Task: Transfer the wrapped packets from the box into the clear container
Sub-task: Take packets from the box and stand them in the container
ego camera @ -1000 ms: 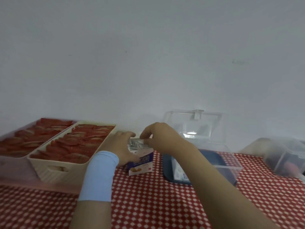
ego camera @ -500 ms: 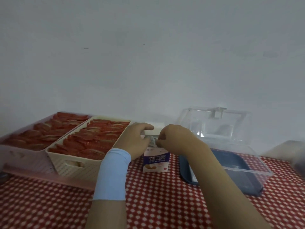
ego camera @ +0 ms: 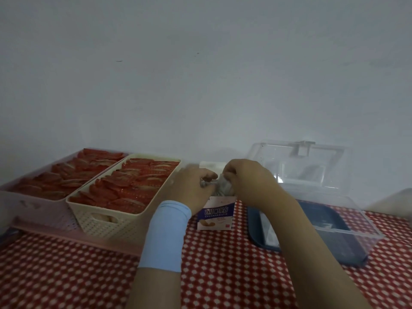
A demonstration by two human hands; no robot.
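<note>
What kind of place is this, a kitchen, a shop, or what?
Likely a home or small-shop sorting table: red checked tablecloth, cream basket of red snacks, left hand and right hand gripping wrapped packets over a box beside a clear container.

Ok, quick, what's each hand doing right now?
Left hand: grips the packets above the box.
Right hand: grips the same packets.

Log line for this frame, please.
left hand: at box top, grip blurred | right hand: grips wrapped packets above box | clear container: open, right of box
</note>
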